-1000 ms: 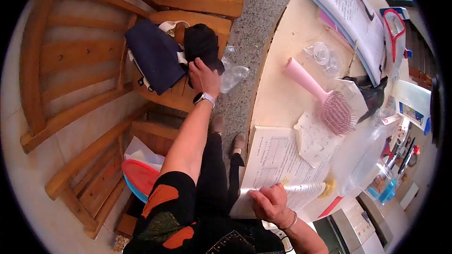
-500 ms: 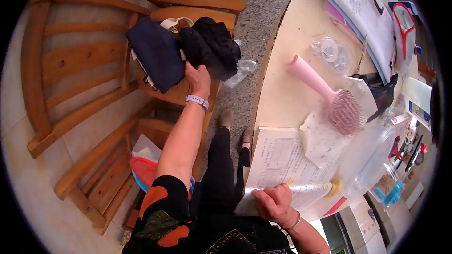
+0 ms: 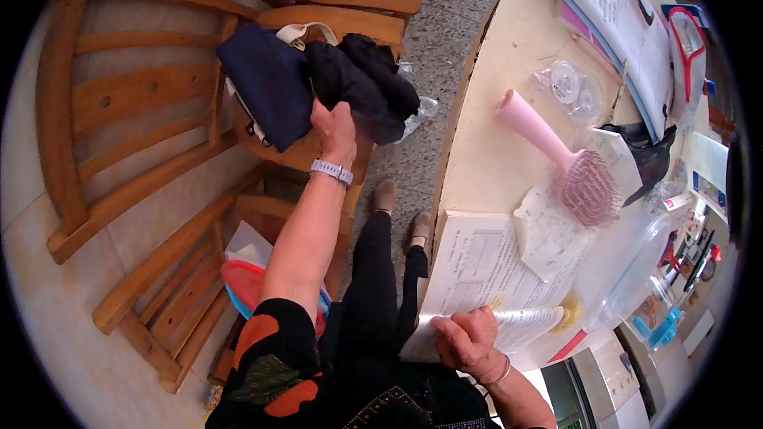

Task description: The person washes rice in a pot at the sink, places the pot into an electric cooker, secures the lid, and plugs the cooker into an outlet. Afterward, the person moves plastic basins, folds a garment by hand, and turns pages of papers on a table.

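Note:
Fingers curled round its near edge, my left hand grips a crumpled black cloth above a wooden chair seat. Just left of the cloth lies a dark blue bag with a light strap. A clear plastic bag shows partly behind the cloth. At the table's near edge, my right hand is closed on an open book, at a lifted, curling page; its fingertips are partly hidden. A loose, worn paper lies over the book's printed page.
On the table are a pink hairbrush, a clear plastic piece, stacked papers, a black item and clear containers. A red lid sits on the lower chair. The wooden backrest stands at left.
My left hand has taken hold of the black cloth's near edge, and the cloth has spread and shifted right. My right hand stays at the book. The view has shifted slightly.

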Motion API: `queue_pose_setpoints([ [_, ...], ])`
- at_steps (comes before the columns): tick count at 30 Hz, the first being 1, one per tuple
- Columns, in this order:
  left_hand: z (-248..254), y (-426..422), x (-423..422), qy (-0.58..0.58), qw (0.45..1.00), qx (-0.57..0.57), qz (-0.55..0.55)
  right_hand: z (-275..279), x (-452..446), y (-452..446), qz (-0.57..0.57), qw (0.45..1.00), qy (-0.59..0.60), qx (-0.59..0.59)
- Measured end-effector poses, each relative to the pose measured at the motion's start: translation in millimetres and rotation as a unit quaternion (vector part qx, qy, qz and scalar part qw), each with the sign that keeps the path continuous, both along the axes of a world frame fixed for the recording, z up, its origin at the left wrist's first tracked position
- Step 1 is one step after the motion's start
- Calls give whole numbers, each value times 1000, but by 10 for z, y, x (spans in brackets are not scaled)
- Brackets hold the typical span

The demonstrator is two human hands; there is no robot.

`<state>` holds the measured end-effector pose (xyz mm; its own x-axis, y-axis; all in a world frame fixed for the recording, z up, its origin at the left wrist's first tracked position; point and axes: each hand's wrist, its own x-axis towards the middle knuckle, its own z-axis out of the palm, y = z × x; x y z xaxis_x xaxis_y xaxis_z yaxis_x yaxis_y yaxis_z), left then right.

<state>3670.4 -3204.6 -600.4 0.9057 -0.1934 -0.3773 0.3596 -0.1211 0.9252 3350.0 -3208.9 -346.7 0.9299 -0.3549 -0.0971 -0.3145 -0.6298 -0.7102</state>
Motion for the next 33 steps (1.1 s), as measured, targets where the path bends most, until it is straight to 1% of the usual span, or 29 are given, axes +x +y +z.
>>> queue_pose_setpoints([
  [1, -19, 45, 13, 14, 1000, -1, 4, -3, 0, 4, -1, 1000, -2, -2],
  [2, 76, 70, 24, 37, 999, -38, 3, -6, -2, 9, -1, 1000, -4, -4],
  [4, 424, 143, 18, 82, 990, -113, 1, -40, -23, 32, -7, 1000, -16, 0],
  [7, 738, 431, 63, 127, 973, -190, -14, -24, -17, 37, -10, 1000, -18, 2],
  [9, 866, 729, 146, 168, 960, -222, -38, 2, 1, 36, -15, 1000, -16, 2],
  [11, 1065, 1023, 205, 203, 960, -193, -24, 16, 40, 36, -22, 1000, -18, 5],
  [14, 1329, 1496, 242, 180, 966, -186, -5, 138, 136, -18, -19, 999, 11, 27],
  [16, 1600, 1726, 247, 183, 964, -191, 32, 297, 222, -48, -6, 999, 31, 32],
  [19, 2015, 2057, 172, 170, 961, -207, 64, 405, 292, 10, 1, 997, -27, 67],
  [21, 2288, 2270, 85, 150, 961, -213, 92, 531, 377, 92, -5, 985, -22, 168],
  [22, 2341, 2451, 46, 161, 952, -249, 79, 561, 433, 157, -12, 975, -30, 219],
  [23, 2469, 2555, -25, 146, 953, -256, 76, 575, 484, 211, -19, 962, -37, 269],
  [24, 2600, 2649, -103, 132, 953, -263, 72, 492, 522, 275, -3, 959, -39, 279],
  [25, 2721, 2724, -184, 118, 953, -271, 68, 362, 555, 373, -22, 943, -23, 330],
  [26, 2837, 2774, -252, 114, 939, -324, 26, 209, 603, 485, -40, 924, -7, 380],
  [27, 2980, 2780, -337, 99, 944, -312, 38, 101, 657, 575, -56, 901, 9, 429],
  [29, 3224, 2769, -523, 72, 953, -288, 62, -13, 793, 650, -75, 883, 33, 462],
  [32, 3408, 2951, -740, 38, 962, -243, 120, -33, 974, 747, -113, 842, 51, 524],
  [33, 3454, 3020, -812, 33, 957, -278, 73, -33, 1024, 786, -126, 826, 55, 548],
])
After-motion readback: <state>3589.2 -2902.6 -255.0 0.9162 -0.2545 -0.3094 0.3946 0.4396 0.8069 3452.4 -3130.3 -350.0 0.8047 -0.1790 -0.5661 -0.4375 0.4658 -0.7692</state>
